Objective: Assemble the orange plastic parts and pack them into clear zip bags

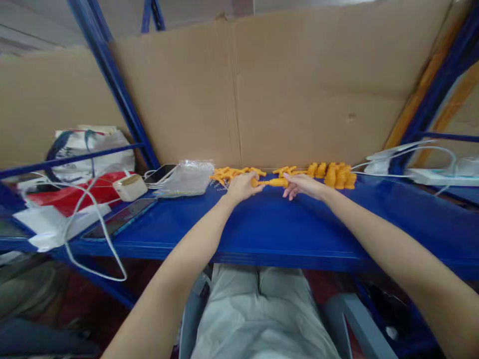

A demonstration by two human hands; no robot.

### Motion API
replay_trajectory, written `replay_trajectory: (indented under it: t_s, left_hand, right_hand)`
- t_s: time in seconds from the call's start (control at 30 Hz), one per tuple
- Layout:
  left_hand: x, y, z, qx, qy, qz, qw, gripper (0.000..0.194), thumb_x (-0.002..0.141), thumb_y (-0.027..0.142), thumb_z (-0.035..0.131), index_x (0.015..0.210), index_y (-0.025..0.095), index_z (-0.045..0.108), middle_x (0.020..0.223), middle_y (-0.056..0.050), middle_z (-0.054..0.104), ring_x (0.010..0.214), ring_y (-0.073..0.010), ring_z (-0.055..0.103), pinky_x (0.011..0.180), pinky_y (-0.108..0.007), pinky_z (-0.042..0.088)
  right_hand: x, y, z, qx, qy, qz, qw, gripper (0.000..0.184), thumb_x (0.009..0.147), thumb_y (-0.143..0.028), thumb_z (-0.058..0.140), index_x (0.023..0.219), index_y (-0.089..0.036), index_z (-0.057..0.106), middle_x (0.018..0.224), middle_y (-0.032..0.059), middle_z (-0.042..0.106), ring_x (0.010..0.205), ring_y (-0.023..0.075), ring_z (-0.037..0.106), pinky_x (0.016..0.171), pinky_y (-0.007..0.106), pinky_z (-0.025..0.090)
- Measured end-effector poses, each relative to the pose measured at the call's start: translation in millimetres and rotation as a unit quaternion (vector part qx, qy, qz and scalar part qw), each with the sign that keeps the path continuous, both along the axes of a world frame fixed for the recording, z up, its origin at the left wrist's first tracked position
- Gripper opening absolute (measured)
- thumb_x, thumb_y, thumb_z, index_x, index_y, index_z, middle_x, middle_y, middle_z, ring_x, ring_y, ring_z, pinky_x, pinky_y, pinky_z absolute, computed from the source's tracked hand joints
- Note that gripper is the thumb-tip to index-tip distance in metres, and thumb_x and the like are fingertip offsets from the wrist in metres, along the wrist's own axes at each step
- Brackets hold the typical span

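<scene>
Both my hands are over the far part of the blue tabletop [277, 219]. My left hand [242, 186] pinches one end of an orange plastic piece [276, 183], which has a thin shaft and a thicker, handle-like end. That thicker end lies between the thumb and fingers of my right hand [304, 185]. The piece is held level, and my fingers hide both its tips. Behind my left hand is a pile of orange pieces [227, 173]. More orange parts [285, 170] lie behind the right hand, and several chunky orange pieces [340, 175] stand in a group to its right.
A cardboard sheet [299, 94] walls off the back. On the left are a clear plastic bag [185, 178], a phone [119, 218], a white charger [130, 187], and a white cable [98, 212] hanging over the edge. Blue posts [123, 85] frame the table. A power strip [426, 175] sits at right.
</scene>
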State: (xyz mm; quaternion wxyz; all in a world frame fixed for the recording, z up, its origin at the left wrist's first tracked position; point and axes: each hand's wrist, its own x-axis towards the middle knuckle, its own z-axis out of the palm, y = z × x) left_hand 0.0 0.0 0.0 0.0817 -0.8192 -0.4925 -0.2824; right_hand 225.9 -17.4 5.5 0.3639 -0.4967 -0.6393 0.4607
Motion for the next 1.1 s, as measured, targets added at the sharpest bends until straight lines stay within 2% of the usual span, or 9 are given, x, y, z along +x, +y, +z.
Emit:
replay_trajectory:
  t_s: [0.07,0.13,0.23,0.33,0.6,1.1]
  left_hand:
    - [0,2,-1.1,-0.001,-0.009,0.003,1.000,0.029,0.082,0.041,0.069,0.101,0.020,0.067,0.095,-0.005,0.072,0.093,-0.0228,0.066,0.075,-0.028,0.045]
    - [0,4,-2.6,-0.001,-0.017,0.002,1.000,0.028,0.082,0.041,0.070,0.100,0.020,0.067,0.094,-0.005,0.072,0.092,-0.0224,0.066,0.075,-0.028,0.045]
    - [-1,8,-5.3,0.002,-0.029,-0.008,1.000,0.027,0.082,0.041,0.070,0.098,0.020,0.067,0.095,-0.004,0.072,0.093,-0.0223,0.066,0.076,-0.028,0.046]
    - [-2,11,-7.7,0.004,-0.037,-0.017,0.999,0.027,0.081,0.040,0.071,0.098,0.020,0.067,0.095,-0.005,0.072,0.094,-0.0230,0.066,0.077,-0.029,0.046]
    - [-2,13,-9.8,0.016,-0.044,-0.021,0.999,0.027,0.081,0.041,0.071,0.097,0.020,0.067,0.092,-0.004,0.072,0.090,-0.0216,0.066,0.076,-0.028,0.047]
    - [-2,10,-7.7,0.017,-0.041,-0.017,0.999,0.025,0.081,0.041,0.070,0.096,0.020,0.067,0.093,-0.004,0.072,0.091,-0.0217,0.067,0.076,-0.028,0.047]
  right_hand:
    - [2,2,-0.8,-0.005,-0.019,-0.010,1.000,0.050,0.100,-0.052,0.038,0.073,-0.015,0.058,0.061,0.0085,0.070,0.043,0.0106,0.060,0.042,0.019,0.042]
    - [6,5,-1.6,-0.006,-0.031,-0.007,0.999,0.048,0.099,-0.054,0.039,0.080,-0.014,0.061,0.068,0.0092,0.072,0.045,0.0110,0.061,0.041,0.019,0.041]
    - [15,10,-3.6,0.002,-0.034,0.026,0.999,0.032,0.093,-0.047,0.058,0.104,-0.017,0.063,0.092,0.0087,0.075,0.055,0.0115,0.066,0.045,0.019,0.046]
    - [23,15,-7.5,0.033,-0.024,0.055,0.998,0.041,0.081,-0.032,0.075,0.118,-0.022,0.060,0.106,0.0066,0.073,0.066,0.0113,0.069,0.052,0.019,0.050]
    - [21,19,-13.1,0.047,-0.002,0.050,0.998,0.024,0.086,-0.029,0.069,0.106,-0.017,0.064,0.104,0.0105,0.074,0.068,0.0110,0.067,0.057,0.021,0.051]
    - [15,10,-8.3,0.028,0.020,0.038,0.999,0.017,0.090,-0.033,0.066,0.093,-0.017,0.065,0.087,0.0067,0.075,0.062,0.0104,0.064,0.054,0.019,0.048]
